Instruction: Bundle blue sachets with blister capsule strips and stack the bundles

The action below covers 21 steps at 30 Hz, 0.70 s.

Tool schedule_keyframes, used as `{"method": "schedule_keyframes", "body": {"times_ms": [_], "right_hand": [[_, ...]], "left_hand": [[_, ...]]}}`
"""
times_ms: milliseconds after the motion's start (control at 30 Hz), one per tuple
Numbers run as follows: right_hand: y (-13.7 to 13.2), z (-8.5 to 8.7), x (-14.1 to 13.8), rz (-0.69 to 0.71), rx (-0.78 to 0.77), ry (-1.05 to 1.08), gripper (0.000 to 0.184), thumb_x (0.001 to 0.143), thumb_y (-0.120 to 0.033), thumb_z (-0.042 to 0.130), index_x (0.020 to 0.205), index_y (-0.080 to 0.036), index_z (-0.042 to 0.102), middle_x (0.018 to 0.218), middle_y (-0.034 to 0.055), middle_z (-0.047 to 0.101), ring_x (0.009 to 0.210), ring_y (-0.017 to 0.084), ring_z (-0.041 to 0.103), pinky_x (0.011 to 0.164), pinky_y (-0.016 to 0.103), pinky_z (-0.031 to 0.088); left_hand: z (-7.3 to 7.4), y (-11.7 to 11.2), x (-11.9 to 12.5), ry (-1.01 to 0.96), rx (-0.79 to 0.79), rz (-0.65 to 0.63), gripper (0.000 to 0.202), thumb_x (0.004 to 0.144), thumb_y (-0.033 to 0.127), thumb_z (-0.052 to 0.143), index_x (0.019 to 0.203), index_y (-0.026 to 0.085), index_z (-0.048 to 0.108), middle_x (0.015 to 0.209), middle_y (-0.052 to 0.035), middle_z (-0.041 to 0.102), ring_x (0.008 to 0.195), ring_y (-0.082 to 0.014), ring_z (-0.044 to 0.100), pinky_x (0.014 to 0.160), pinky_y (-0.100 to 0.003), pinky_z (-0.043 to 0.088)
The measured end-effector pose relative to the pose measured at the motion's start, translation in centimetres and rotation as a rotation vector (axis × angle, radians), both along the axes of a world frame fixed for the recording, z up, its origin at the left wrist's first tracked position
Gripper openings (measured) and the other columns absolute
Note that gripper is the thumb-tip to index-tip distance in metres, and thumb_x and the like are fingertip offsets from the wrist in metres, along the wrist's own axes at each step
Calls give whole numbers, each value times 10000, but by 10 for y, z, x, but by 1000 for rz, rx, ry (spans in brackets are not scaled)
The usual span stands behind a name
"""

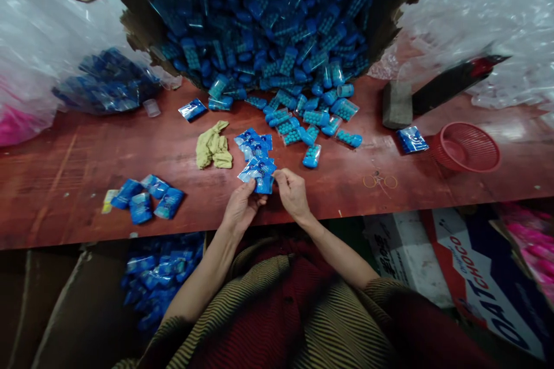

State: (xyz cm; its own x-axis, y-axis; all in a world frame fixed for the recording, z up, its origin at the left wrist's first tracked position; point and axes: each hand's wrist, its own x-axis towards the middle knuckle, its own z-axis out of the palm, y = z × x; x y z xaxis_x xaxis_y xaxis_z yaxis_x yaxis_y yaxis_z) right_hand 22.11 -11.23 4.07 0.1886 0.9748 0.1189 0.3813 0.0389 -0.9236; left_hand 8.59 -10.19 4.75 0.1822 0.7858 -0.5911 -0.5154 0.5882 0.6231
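Note:
Near the table's front edge, my left hand (244,204) is closed on a small blue packet (264,184), thumb on top. My right hand (294,193) is pinched at the packet's right upper edge. Just beyond lie several flat blue printed sachets (254,144), overlapping the held one. To their left is a crumpled yellow-green cloth or glove (213,147). Past them, clear containers of blue beads with blue caps (311,155) are scattered on the table, spilling from a large heap (277,40). My fingers hide part of the packet.
Filled blue packets (141,207) lie at the left. At the right are a red plastic basket (467,148), a grey block (397,105), a folded blue packet (412,139) and rubber bands (380,181). A torn carton surrounds the heap. Below the table's front edge are more blue packets (162,277).

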Motion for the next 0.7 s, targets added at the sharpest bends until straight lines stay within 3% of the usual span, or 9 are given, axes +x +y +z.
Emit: {"method": "schedule_keyframes", "body": {"times_ms": [67,167,267,333,467,567,700], "right_hand": [[7,1,19,-109,57,-236,319,920,-401,394,861,-163,599,844,63,593,811,176,540,753,291,416],[19,-2,46,-301,-75,-617,360,867,-407,501,1074,-122,575,1036,173,559,976,283,499,821,406,393],[25,-6,57,-283,-227,-794,371,853,-349,529,1146,-122,542,1037,192,534,990,320,475,797,443,384],[24,-8,58,-223,-243,-823,345,845,-284,531,1167,-161,537,1037,171,532,978,310,469,785,433,386],[19,-11,58,-98,-183,-789,363,793,-182,524,1150,-232,569,1046,115,552,925,275,476,763,396,405],[17,-11,63,-81,-143,-654,367,767,-146,496,1111,-226,595,1050,95,558,914,253,500,752,372,427],[12,-1,66,13,-132,-70,234,783,-225,515,992,-199,617,915,41,595,751,158,544,641,278,448]], "left_hand": [[1,-1,-1,-39,-90,3,188,722,277,696,697,128,585,546,-13,603,435,-104,537,384,-189,423],[3,-2,0,-83,-187,10,191,801,261,617,668,141,549,485,-3,548,420,-102,516,383,-184,412],[6,-3,1,-93,-239,15,218,834,266,576,659,146,530,476,-2,530,423,-101,514,388,-182,414],[7,-3,2,-79,-275,18,216,854,267,547,675,145,534,498,-12,551,438,-106,533,399,-185,427],[10,-3,2,-38,-328,37,241,880,283,500,687,145,540,494,-14,549,448,-113,548,412,-189,441],[10,-3,3,-24,-330,65,262,875,292,508,656,149,526,451,4,500,432,-108,530,402,-179,431],[9,-4,4,-21,-332,60,289,890,292,476,641,148,515,459,4,509,442,-107,545,402,-174,434]]}}
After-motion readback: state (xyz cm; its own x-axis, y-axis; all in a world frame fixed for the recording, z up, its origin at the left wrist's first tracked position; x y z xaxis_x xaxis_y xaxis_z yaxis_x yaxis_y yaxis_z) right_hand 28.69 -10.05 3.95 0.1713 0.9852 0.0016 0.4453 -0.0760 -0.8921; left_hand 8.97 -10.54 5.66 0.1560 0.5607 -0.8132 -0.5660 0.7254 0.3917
